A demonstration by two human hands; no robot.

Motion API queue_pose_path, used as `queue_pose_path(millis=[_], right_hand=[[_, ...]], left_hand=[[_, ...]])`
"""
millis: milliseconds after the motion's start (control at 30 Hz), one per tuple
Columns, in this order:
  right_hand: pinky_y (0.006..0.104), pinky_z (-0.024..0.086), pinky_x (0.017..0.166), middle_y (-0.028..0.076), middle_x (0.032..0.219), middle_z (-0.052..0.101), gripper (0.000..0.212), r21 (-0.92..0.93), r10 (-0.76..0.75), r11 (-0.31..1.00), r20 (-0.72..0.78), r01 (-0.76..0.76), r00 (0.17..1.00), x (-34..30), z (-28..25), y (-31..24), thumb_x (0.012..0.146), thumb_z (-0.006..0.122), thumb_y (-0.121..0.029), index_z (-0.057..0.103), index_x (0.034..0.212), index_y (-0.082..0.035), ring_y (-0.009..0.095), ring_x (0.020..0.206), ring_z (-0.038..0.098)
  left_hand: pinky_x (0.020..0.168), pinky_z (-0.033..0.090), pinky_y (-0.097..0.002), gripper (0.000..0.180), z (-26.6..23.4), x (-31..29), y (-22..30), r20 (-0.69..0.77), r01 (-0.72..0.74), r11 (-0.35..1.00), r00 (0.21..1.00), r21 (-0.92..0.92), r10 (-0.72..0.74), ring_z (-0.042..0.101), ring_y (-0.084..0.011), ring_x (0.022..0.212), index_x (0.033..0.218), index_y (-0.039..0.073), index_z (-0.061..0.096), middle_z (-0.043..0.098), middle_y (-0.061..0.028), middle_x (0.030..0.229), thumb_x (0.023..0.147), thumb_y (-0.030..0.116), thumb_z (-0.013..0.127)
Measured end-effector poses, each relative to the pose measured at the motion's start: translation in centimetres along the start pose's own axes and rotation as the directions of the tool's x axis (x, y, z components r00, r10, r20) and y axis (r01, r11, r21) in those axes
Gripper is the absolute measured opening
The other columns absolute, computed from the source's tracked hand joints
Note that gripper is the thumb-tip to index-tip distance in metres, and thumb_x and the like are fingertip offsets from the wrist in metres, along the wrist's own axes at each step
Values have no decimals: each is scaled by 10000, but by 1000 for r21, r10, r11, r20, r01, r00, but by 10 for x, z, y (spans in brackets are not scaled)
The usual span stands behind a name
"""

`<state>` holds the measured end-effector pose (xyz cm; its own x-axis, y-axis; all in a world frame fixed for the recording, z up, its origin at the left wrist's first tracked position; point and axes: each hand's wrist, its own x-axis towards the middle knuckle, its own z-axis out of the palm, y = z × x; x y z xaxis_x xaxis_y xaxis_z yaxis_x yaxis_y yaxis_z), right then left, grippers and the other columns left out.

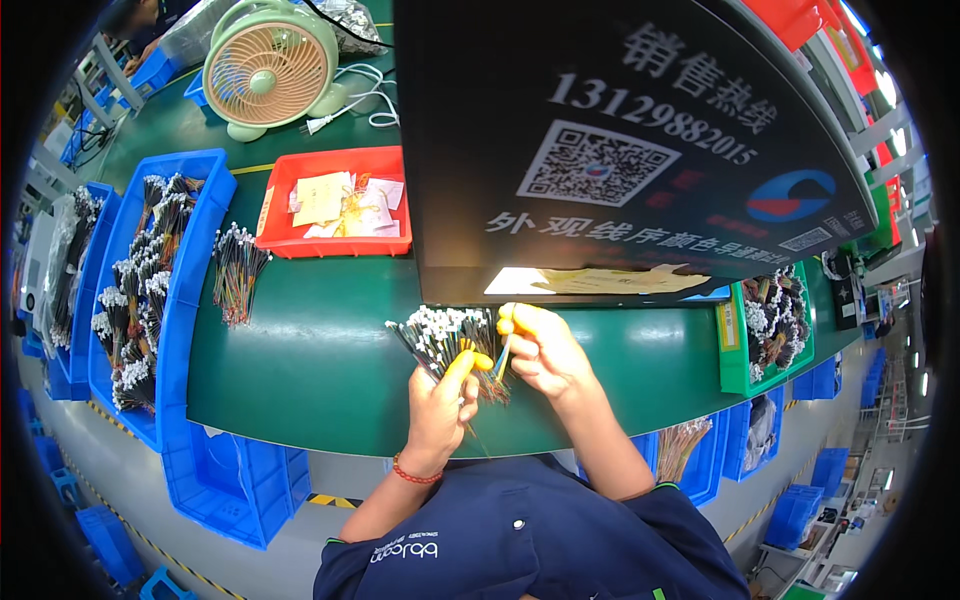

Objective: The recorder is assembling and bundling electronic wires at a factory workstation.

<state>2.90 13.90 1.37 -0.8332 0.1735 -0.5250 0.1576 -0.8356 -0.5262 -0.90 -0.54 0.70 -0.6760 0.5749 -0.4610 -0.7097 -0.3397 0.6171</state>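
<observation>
Left hand: its fingers (470, 385) curl and grip part of the wire bunch, just in front of the big black box (640, 130).
Right hand (540, 355): the thumb and a finger, in yellow covers, pinch a few thin wires (502, 358), near the black box's low edge.
Wire bunch (450, 328): many dark wires with white ends, in front of the black box, by both hands.
Bracelet (416, 476): red, on the left wrist, farther out in front of the black box.
Red tray (335, 247): left of the black box, with papers in it.
Loose wires (238, 280): on the green table (310, 370), farther left of the black box.
Green bin (735, 375): full of wires, at the black box's right front.
Fan (263, 82): left of the black box, behind the red tray.
</observation>
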Motion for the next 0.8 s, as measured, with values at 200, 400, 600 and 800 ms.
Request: queue_pose_path(millis=[200, 400, 600, 800], right_hand=[[136, 256, 277, 0, 627, 448, 181, 168, 67, 984, -49, -58, 997, 6, -8, 4, 858, 471, -211, 510, 832, -36, 22, 399, 315], [135, 255, 280, -16, 556, 404, 170, 210, 101, 974, -85, -81, 991, 7, -7, 5, 855, 477, -214, 494, 834, -46, 22, 369, 282], [169, 344, 430, 46, 791, 545, 225, -714, -355, 655, -3, 246, 935, -11, 10, 12, 744, 609, -84, 554, 936, 19, 38, 494, 407], [179, 324, 392, 31, 752, 503, 127, -518, -358, 782, 83, 347, 930, -6, 7, 20, 790, 558, -124, 549, 807, 2, 50, 490, 399]], left_hand=[[318, 272, -147, 64, 2, 0, 1, -9, 0, 1000, 1000, -29, 0, 400, -28, 463, 892, 31, 483, 576, -71, 741, 841, 69, 471], [321, 276, -145, 59, 1, 0, 3, 2, -12, 1000, 1000, -19, 12, 401, -26, 466, 891, 35, 479, 575, -73, 742, 844, 68, 468], [322, 273, -146, 68, 1, 1, 0, -5, -12, 1000, 1000, -27, 12, 410, -24, 474, 906, 38, 481, 558, -50, 716, 846, 67, 464], [320, 272, -151, 98, -2, -1, -6, 25, 0, 1000, 1000, 17, -1, 419, -40, 479, 927, 39, 483, 550, -46, 720, 850, 99, 471]])
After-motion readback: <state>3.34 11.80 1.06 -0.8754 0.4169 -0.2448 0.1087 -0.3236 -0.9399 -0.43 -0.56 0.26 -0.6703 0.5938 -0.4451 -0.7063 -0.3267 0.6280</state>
